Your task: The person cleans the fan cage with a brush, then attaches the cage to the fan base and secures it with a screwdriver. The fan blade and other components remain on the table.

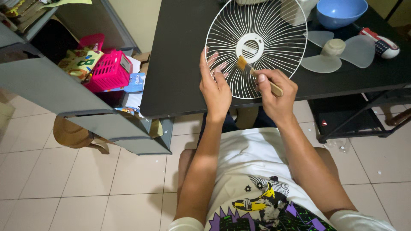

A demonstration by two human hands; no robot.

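Observation:
A round white wire fan grille [274, 25] stands tilted on the black table [180, 64]. My left hand [215, 83] steadies its lower rim, fingers spread against the wires. In my right hand [277, 92] is a small paintbrush [252, 70] with a wooden handle. Its bristles touch the wires just below the grille's white centre ring [250, 45].
A translucent fan blade [336, 53] lies to the right on the table, a blue bowl [340, 12] behind it, and a red and white gadget [383, 45] at the far right. A grey shelf [85, 107] with a pink basket [109, 70] stands left. The floor is tiled.

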